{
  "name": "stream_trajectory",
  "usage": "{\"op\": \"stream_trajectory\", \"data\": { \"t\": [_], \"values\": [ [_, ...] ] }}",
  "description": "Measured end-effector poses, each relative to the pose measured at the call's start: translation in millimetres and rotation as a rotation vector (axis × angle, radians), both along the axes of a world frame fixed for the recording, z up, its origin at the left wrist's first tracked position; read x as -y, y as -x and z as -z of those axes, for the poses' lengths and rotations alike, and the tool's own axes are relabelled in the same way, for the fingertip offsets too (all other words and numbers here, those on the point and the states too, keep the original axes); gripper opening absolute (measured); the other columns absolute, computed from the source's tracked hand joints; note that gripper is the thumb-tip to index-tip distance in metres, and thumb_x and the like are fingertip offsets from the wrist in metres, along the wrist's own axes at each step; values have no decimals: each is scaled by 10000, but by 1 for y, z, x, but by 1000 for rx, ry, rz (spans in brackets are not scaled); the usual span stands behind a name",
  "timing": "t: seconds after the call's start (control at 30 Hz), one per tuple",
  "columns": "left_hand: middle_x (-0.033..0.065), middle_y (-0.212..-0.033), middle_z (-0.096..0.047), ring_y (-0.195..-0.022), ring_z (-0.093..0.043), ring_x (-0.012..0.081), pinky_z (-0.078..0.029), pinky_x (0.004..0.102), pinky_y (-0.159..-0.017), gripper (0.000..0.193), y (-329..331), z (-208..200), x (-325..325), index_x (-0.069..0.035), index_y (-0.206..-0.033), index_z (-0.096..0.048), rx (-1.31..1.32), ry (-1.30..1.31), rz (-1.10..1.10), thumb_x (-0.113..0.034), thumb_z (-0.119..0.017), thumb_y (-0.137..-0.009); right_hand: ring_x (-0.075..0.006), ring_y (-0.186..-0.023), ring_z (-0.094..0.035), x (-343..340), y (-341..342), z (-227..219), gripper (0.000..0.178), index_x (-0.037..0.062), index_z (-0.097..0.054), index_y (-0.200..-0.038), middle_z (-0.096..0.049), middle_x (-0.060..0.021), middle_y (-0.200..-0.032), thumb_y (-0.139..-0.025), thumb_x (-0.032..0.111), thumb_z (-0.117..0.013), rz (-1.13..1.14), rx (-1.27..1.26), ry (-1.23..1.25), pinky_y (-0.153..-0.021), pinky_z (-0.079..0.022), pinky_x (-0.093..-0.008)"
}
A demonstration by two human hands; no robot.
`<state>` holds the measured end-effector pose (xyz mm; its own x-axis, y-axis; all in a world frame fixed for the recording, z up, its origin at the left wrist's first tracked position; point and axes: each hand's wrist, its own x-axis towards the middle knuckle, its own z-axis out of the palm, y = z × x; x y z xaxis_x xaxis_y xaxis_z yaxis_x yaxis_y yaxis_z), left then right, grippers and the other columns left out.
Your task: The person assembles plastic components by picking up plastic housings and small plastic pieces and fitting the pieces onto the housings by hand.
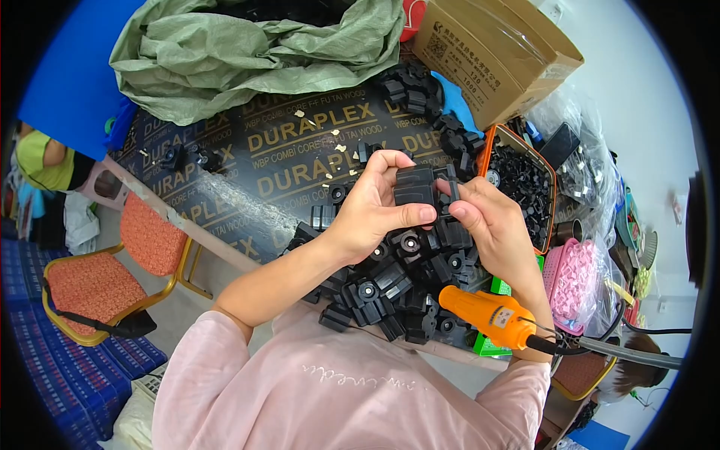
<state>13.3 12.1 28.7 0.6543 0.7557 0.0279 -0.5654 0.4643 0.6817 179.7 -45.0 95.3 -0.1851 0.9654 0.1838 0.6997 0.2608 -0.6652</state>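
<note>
Over the table's near part, both my hands hold a black plastic housing (414, 186). My left hand (367, 206) grips its left side, with the thumb along the lower edge and the fingers curled over the top. My right hand (491, 217) pinches the right end, where a narrower black section (448, 184) shows; whether it is a separate piece I cannot tell. Below my hands lies a heap of similar black housings (367, 291), some with a round metal piece in the middle. Beside my right forearm is an orange electric screwdriver (487, 317) with a black cord.
An orange-rimmed bin (553, 196) of small black parts stands right of my right hand, near a pink basket (553, 281) of pink pieces. At the back are a green woven sack (255, 56) and a cardboard box (487, 56). An orange-padded chair (97, 289) stands left of the table.
</note>
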Motion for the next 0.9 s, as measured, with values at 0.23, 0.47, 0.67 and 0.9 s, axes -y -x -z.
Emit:
{"op": "stream_trajectory", "data": {
  "t": [0.23,0.47,0.67,0.9],
  "values": [
    [78,-1014,-513,-917,-537,142,-475,283,-811,524,-6,8,1,-76,-1068,-344,-30,-68,-95,-14,-718,-707,-285,-691,-514,0,9,7,280,-19,-581,-1010,-489,-120,-752,-816,184,-589,11,213,-118,-589,-428,-353],
    [59,-1063,-443,-989,-475,127,-431,279,-845,577,-9,-1,2,-87,-1112,-343,36,-28,-10,-64,-741,-696,-225,-792,-571,-6,0,8,420,3,-520,-1060,-556,-82,-889,-712,154,-700,43,-29,49,-649,-483,-314],
    [63,-1096,-489,-1023,-464,143,-381,277,-888,544,-25,6,-3,-61,-1141,-397,-374,-548,-301,-51,-702,-691,-226,-803,-584,-1,-3,39,597,37,-432,-1104,-566,-106,-925,-639,186,-775,56,-6,1,-660,-479,-296],
    [114,-971,-579,-905,-575,224,-447,299,-802,354,-5,12,2,-11,-1003,-551,-460,-971,-184,-43,-669,-672,-111,-715,-587,3,-53,35,318,17,-563,-1019,-618,-65,-818,-731,64,-690,69,-177,134,-637,-473,-230]
  ]
}}
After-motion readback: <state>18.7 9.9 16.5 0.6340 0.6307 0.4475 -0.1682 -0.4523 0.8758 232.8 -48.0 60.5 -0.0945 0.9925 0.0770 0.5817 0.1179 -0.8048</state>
